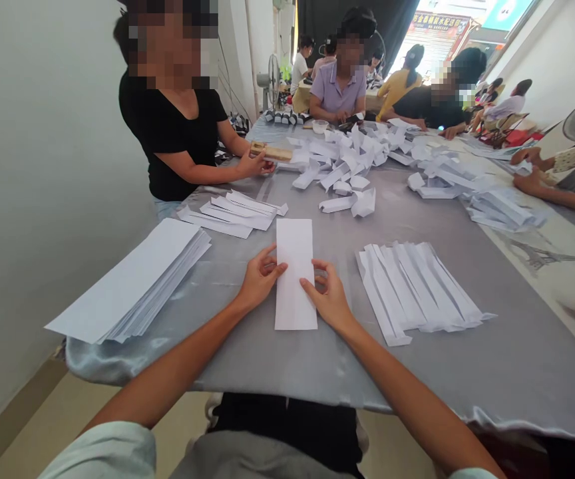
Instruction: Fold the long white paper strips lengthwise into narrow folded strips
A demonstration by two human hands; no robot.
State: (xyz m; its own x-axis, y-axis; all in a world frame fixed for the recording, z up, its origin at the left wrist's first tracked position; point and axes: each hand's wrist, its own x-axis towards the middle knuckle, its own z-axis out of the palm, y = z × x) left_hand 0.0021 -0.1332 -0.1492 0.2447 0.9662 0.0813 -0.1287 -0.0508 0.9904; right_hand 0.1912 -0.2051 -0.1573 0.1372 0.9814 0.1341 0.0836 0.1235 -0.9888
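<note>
A long white sheet of paper (295, 299) stands out in front of me above the grey tablecloth, its long side pointing away from me. My left hand (261, 276) pinches its left edge, thumb on top and fingers behind. On the opposite edge my right hand (328, 289) grips it the same way. To the left lies a thick stack of flat white sheets (132, 273). Right of my hands, several folded white paper strips (412, 286) lie overlapping in a row. More folded strips (237, 213) rest beyond the stack.
A large heap of folded white paper pieces (342, 159) covers the far middle of the table (327, 362). A person in black (182, 140) at the left holds a wooden block (272, 153). Other people sit around the far and right sides. The table's near edge runs before my lap.
</note>
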